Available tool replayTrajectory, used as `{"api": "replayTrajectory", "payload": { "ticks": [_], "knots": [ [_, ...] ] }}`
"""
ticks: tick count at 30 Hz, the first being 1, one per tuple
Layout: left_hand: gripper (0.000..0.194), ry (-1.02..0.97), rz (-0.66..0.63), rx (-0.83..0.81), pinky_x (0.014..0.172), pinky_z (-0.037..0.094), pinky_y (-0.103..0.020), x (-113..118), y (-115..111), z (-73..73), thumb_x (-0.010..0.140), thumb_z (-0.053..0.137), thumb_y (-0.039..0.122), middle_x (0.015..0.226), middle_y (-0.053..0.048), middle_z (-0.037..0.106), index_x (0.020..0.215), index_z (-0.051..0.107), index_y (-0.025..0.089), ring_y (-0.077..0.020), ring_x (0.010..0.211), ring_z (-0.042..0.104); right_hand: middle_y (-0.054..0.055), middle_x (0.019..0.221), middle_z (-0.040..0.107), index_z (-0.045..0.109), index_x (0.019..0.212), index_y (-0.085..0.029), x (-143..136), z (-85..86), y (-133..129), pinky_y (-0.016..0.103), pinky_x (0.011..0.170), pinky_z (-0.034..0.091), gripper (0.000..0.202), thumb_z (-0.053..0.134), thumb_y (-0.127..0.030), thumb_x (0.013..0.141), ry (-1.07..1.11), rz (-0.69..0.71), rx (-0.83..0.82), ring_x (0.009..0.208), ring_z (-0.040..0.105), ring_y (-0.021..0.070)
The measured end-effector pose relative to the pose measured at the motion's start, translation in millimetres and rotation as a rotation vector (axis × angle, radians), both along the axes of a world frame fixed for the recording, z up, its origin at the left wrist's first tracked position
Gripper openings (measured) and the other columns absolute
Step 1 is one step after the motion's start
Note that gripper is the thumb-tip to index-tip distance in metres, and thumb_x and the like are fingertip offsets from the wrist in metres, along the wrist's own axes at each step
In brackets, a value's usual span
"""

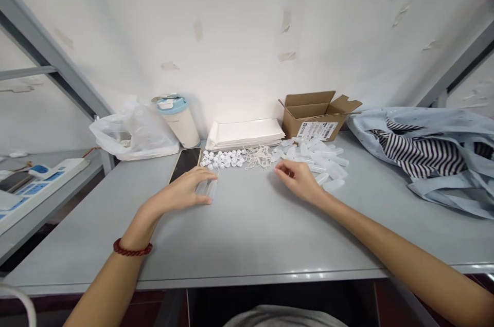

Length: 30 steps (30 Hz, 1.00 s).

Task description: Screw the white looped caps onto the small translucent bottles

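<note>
My left hand (191, 188) rests on the grey table with thumb and fingers apart, around clear tubes (211, 189) lying on the surface. My right hand (299, 179) has its fingers curled together beside a pile of translucent plastic tubes (334, 166); whatever its fingertips may hold is too small to make out. Small white caps (227, 159) lie in a heap beyond my left hand. Between the caps and the tubes is a tangle of thin white strings (259, 156).
A phone (186, 162), a cup with a blue lid (179, 120) and a white plastic bag (135, 129) stand at the left. Along the wall are a stack of white paper (247, 133) and an open cardboard box (314, 116). A light blue cloth bag (432, 147) lies right.
</note>
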<state>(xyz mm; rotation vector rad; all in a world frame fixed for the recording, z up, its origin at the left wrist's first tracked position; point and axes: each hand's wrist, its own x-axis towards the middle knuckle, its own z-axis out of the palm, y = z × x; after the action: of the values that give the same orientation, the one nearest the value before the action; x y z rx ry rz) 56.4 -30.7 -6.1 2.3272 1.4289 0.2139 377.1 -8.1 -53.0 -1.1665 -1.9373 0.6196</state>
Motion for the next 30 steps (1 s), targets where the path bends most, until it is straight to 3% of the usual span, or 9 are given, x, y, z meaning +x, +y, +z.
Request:
{"api": "replayTrajectory", "payload": {
  "ticks": [6,15,30],
  "knots": [
    [0.046,-0.062,0.123,0.031,0.089,0.046,-0.039,-2.9,1.2,-0.2,0.066,0.07,0.043,0.111,-0.006,0.065,0.107,0.066,0.023,-0.0298,0.104,0.056,0.004,0.069,0.064,0.061,0.08,-0.016,-17.8,-9.4,-14.7,0.025,0.056,0.039,0.019,0.046,-0.025,0.088,-0.2,0.201,0.089,0.057,0.053,0.0129],
    [0.043,-0.055,0.142,-0.028,0.084,0.047,-0.037,-12.6,1.0,-3.5,0.067,0.069,0.043,0.107,-0.005,0.059,0.105,0.062,0.024,-0.0268,0.096,0.055,0.004,0.07,0.065,0.061,0.08,-0.016,-10.1,-8.3,-11.6,0.024,0.055,0.039,0.017,0.048,-0.023,0.089,-0.2,0.176,0.079,0.057,0.053,0.0129],
    [0.073,-0.05,0.172,-0.063,0.091,0.048,-0.036,-14.1,-0.2,-0.9,0.062,0.074,0.052,0.124,-0.006,0.057,0.128,0.055,0.027,-0.028,0.107,0.055,0.004,0.071,0.064,0.061,0.081,-0.015,-9.8,-7.1,-11.7,0.025,0.059,0.04,0.014,0.049,-0.018,0.088,-0.234,0.214,0.145,0.06,0.053,0.0133]
  ]
}}
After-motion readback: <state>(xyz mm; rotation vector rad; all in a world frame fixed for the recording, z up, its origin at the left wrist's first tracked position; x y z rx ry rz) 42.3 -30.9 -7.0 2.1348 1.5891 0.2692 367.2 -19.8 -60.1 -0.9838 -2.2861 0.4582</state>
